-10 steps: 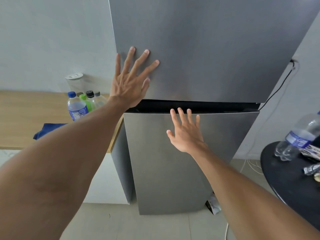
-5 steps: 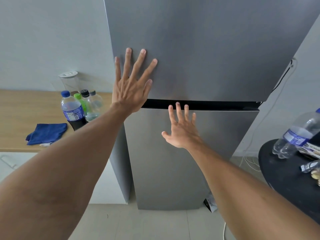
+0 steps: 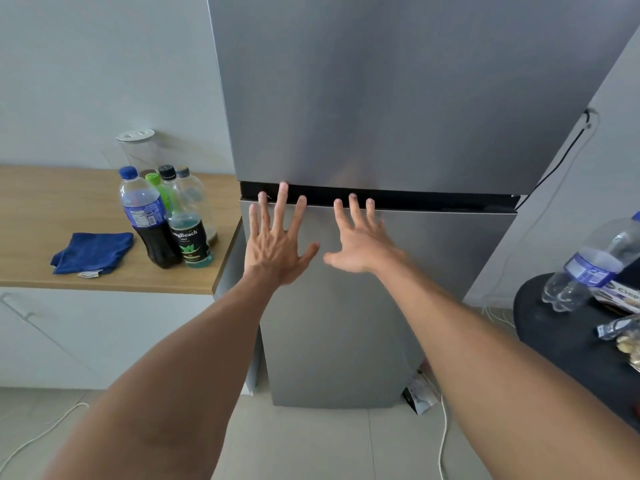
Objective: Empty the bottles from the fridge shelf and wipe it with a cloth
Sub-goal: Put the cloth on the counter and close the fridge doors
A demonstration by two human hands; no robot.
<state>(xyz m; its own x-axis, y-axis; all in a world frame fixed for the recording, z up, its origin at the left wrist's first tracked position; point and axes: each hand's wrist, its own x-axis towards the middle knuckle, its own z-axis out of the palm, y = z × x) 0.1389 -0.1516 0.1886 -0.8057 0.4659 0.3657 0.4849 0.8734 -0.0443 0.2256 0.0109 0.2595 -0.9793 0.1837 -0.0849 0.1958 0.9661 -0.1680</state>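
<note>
A grey two-door fridge (image 3: 415, 98) stands in front of me with both doors closed. My left hand (image 3: 275, 242) and my right hand (image 3: 360, 242) are spread flat on the top of the lower door (image 3: 433, 289), fingertips at the black gap between the doors. Neither hand holds anything. Several bottles stand on the wooden counter (image 3: 52, 209) to the left: a dark cola bottle (image 3: 147, 220) with a blue cap, a green-liquid bottle (image 3: 188, 237), and others behind. A folded blue cloth (image 3: 91, 252) lies beside them.
A clear jar (image 3: 136, 150) stands against the wall behind the bottles. At the right, a black round table (image 3: 561, 341) carries a plastic water bottle (image 3: 595, 261) and snack packets. Cables run over the tiled floor (image 3: 311, 445) and up the right wall.
My left hand slid down from the upper door to the top of the lower door. My right hand stayed near the door gap. The view tilted down and shifted.
</note>
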